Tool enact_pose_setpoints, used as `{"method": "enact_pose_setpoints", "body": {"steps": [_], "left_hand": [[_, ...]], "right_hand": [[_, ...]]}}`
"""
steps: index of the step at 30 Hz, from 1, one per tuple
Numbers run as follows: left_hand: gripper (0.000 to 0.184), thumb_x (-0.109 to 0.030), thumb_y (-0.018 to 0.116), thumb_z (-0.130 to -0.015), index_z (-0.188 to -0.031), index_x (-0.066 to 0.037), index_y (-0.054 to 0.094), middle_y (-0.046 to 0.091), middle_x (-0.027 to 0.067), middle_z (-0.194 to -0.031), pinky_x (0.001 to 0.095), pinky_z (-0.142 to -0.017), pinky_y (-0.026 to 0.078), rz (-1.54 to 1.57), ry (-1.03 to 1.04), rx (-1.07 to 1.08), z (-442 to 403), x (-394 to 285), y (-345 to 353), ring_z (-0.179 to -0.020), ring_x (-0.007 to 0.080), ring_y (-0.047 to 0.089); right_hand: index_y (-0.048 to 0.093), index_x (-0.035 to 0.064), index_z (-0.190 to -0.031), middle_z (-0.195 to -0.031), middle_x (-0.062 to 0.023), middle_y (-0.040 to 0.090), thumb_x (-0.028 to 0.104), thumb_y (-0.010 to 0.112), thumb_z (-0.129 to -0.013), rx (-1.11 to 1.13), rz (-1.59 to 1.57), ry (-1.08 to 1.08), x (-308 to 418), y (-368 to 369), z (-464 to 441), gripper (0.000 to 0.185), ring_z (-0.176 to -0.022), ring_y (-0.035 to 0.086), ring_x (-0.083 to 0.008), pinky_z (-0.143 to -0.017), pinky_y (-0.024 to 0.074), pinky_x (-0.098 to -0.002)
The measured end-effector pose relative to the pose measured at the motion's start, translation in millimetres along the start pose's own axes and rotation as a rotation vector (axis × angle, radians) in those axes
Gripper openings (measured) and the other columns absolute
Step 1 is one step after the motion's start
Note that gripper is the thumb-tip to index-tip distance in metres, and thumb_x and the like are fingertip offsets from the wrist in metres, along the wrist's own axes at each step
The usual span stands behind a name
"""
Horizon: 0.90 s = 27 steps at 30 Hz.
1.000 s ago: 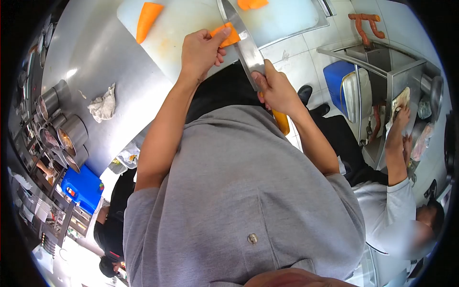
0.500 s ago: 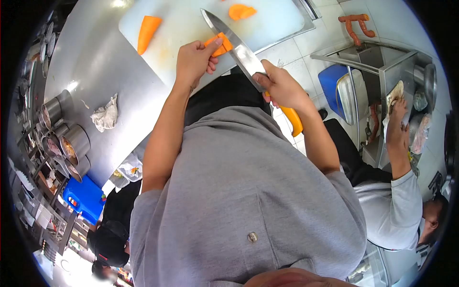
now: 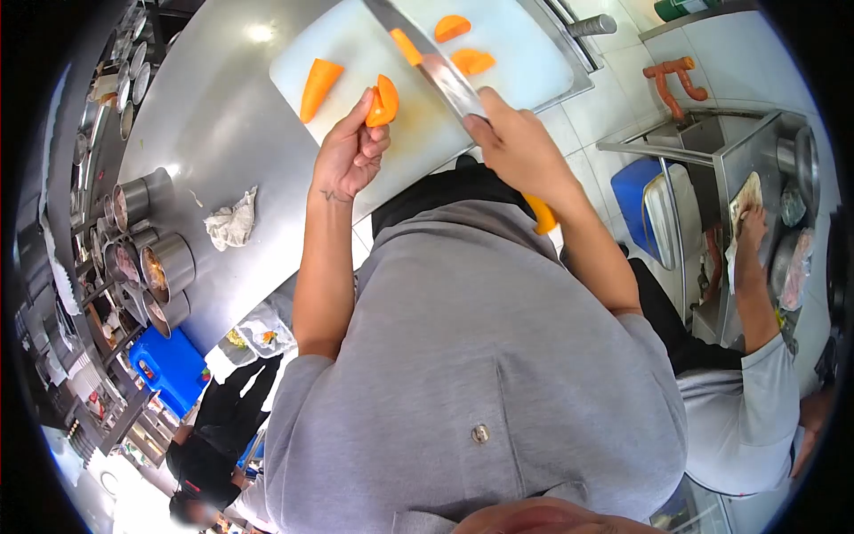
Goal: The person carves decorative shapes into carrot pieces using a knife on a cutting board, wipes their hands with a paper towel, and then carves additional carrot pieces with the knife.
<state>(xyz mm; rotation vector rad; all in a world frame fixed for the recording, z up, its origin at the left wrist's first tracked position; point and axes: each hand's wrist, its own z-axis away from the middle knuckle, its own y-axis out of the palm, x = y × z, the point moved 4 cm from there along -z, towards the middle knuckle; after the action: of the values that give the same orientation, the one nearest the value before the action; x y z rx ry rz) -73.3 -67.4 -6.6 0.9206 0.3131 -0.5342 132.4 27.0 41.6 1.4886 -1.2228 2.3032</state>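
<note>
My left hand (image 3: 349, 153) is closed in a pinch on cut carrot pieces (image 3: 383, 102), held up over the near side of the white cutting board (image 3: 418, 147). My right hand (image 3: 523, 147) grips a large kitchen knife (image 3: 452, 87); part of its yellow handle shows below the wrist. The blade points away from me across the board, and a carrot slice (image 3: 406, 47) lies against it. To the left on the board rests a tapered carrot chunk (image 3: 321, 89). Beyond the knife are two more cut carrot pieces, a rounded one (image 3: 452, 28) and a lower one (image 3: 472, 61).
The board lies on a steel counter (image 3: 222, 116) with a crumpled cloth (image 3: 231, 220). Steel pots (image 3: 169, 265) and a blue plastic container (image 3: 169, 369) are at the left. On the right, a co-worker's hand (image 3: 753, 227) is at a steel sink unit. Another person (image 3: 200, 463) stands lower left.
My left hand has drawn back from the blade with carrot pieces, its palm turned up more. The knife has moved up, with a slice now against its blade. Another cut piece shows on the board.
</note>
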Motion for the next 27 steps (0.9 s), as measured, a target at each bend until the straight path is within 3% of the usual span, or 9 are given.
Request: {"method": "enact_pose_setpoints", "body": {"steps": [1,2,4,6,12,16,27], "left_hand": [[0.025,-0.037,0.058,-0.103,-0.106,-0.012,0.061,0.054,0.0031,-0.068,0.0156,-0.034,0.025,-0.002,0.008,0.004,0.6,-2.1,4.2,-0.047,0.0061,0.04],[0.025,-0.036,0.058,-0.103,-0.106,-0.011,0.061,0.054,0.0035,-0.068,0.015,-0.034,0.026,0.02,0.006,0.014,1.1,-3.2,9.4,-0.048,0.0058,0.041],[0.026,-0.035,0.059,-0.103,-0.106,-0.009,0.06,0.054,0.0039,-0.069,0.0143,-0.034,0.027,0.042,0.017,0.026,1.1,-6.7,17.2,-0.048,0.0056,0.041],[0.034,-0.033,0.055,-0.105,-0.105,0.001,0.055,0.051,0.0036,-0.07,0.012,-0.034,0.031,0.071,0.033,0.011,-1.7,-13.5,19.6,-0.05,0.0046,0.043],[0.036,-0.03,0.06,-0.102,-0.106,0.005,0.054,0.053,0.0046,-0.072,0.0111,-0.036,0.034,0.169,0.08,-0.057,-17.0,-31.4,13.9,-0.053,0.0051,0.048],[0.031,-0.029,0.063,-0.101,-0.098,0.001,0.058,0.057,0.0061,-0.072,0.0115,-0.035,0.034,0.157,0.091,-0.065,-27.7,-33.3,11.8,-0.05,0.0046,0.048],[0.027,-0.032,0.066,-0.097,-0.087,-0.008,0.06,0.054,-0.0009,-0.062,0.0136,-0.031,0.028,-0.064,0.059,-0.165,-41.2,-34.3,-1.3,-0.043,0.0038,0.044]], "right_hand": [[0.051,0.0061,-0.109,-0.064,-0.016,0.062,0.017,0.053,-0.099,-0.123,0.184,-0.177,7.2,4.1,-4.7,0.015,-0.052,0.062,-0.0315,-0.048,0.0476,-0.0459],[0.051,0.0061,-0.109,-0.064,-0.016,0.062,0.017,0.053,-0.099,-0.124,0.186,-0.186,9.9,11.7,-8.0,0.015,-0.052,0.062,-0.0315,-0.048,0.0476,-0.0459],[0.049,0.009,-0.102,-0.066,-0.0168,0.064,0.016,0.055,-0.097,-0.253,0.419,-0.273,23.0,18.7,-12.7,0.011,-0.054,0.06,-0.0409,-0.048,0.0464,-0.0497],[0.049,0.0096,-0.102,-0.066,-0.0168,0.064,0.016,0.056,-0.096,-0.268,0.429,-0.283,20.0,26.7,-11.1,0.011,-0.055,0.061,-0.0405,-0.048,0.0465,-0.0511],[0.051,0.011,-0.107,-0.066,-0.0182,0.063,0.013,0.056,-0.093,-0.215,0.494,-0.223,-15.4,35.2,8.4,0.015,-0.055,0.063,-0.0401,-0.048,0.0472,-0.0519],[0.05,0.0114,-0.106,-0.066,-0.0201,0.063,0.014,0.054,-0.094,-0.177,0.527,-0.138,-31.0,20.2,40.1,0.013,-0.059,0.064,-0.0423,-0.051,0.0476,-0.0545],[0.048,0.0096,-0.102,-0.07,-0.0225,0.065,0.02,0.051,-0.1,-0.114,0.465,0.085,-54.5,10.3,75.0,0.011,-0.066,0.062,-0.0479,-0.061,0.0462,-0.0579]]}}
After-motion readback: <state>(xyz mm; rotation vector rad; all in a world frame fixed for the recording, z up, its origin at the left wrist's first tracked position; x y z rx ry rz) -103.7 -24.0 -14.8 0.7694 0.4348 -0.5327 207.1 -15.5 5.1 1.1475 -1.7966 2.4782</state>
